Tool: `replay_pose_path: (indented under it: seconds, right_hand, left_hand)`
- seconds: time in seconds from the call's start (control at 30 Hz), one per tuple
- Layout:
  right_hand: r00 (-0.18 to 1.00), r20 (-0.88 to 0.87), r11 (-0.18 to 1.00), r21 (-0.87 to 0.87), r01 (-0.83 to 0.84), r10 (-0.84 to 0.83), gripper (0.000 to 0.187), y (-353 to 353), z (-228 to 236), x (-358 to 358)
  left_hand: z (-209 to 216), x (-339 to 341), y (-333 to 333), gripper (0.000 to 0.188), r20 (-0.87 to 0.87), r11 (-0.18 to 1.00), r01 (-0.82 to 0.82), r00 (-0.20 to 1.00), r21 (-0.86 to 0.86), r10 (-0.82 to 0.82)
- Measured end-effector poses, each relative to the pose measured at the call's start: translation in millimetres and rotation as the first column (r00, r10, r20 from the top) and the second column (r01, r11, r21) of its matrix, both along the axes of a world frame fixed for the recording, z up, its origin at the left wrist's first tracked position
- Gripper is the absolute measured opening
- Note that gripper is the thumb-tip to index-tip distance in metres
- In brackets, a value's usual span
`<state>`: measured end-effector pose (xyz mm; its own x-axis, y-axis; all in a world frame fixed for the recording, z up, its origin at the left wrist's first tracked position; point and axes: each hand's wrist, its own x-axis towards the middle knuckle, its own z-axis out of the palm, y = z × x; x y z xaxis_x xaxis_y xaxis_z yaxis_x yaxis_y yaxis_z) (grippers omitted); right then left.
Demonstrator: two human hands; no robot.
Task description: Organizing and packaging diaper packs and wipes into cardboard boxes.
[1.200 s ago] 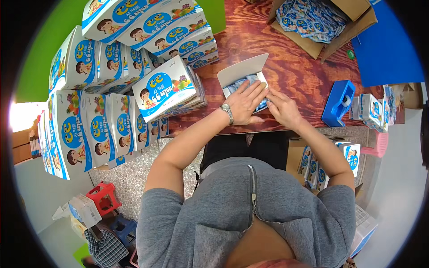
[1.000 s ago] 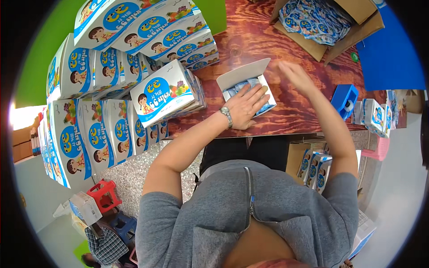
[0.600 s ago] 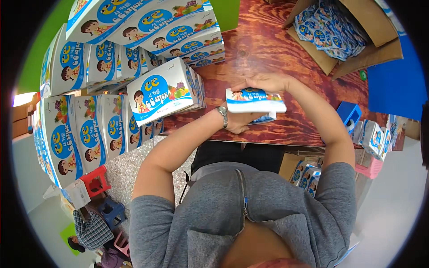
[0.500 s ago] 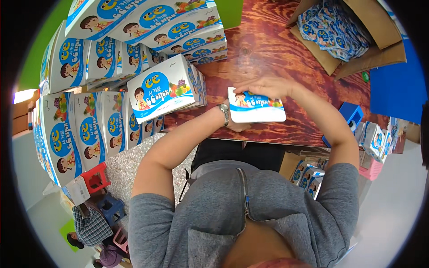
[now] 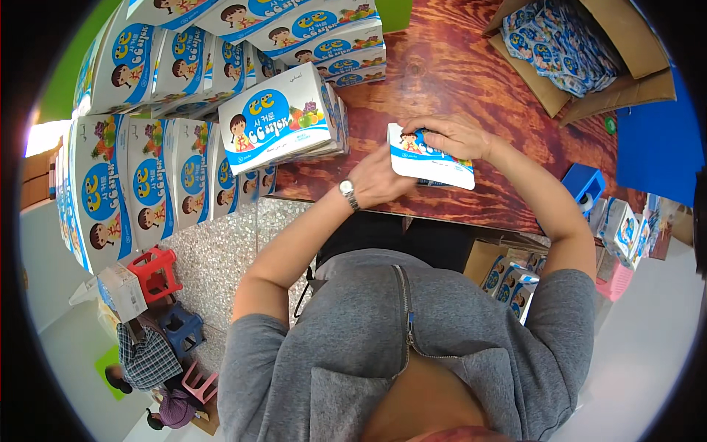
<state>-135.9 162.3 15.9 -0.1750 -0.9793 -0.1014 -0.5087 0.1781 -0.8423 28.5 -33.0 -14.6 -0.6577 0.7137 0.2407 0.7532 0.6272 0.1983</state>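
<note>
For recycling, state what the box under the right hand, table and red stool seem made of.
Box: likely smooth printed cardboard, thin at the edge. Table: streaky grain suggests wood or imitation, slightly shiny. Red stool: probably plastic, smooth, evenly coloured.

Under the right hand, the small box looks like smooth white printed card with a slight sheen. Behind the left hand, the watch shows shiny metal. The tabletop beneath both hands has streaked, glossy wood grain. Left of the left hand, the stacked boxes are smooth card. Beyond the right hand, crinkled, shiny film sachets fill a matt brown cardboard carton; to its right, the tape dispenser looks like smooth plastic. Nearer than the hands, the shirt is matt knit cloth.
</note>
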Motion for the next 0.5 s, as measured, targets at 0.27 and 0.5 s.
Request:
replay_pose_path:
  seconds: [0.27, 0.5]
  right_hand:
    - [0.770, -0.624, 0.991, 0.052, -0.127, 0.131, 0.067, 7.2, -6.9, 15.8]
    - [0.740, -0.647, 0.981, 0.165, -0.099, 0.184, 0.086, 13.6, 1.3, 53.1]
  left_hand:
    - [-19.4, 6.2, 0.2, 0.121, 0.067, 0.677, -0.532, 0.808, 0.508, 0.585]
    - [-17.9, -2.5, -5.8, 0.085, 0.156, 0.900, -0.348, 0.936, 0.263, 0.316]
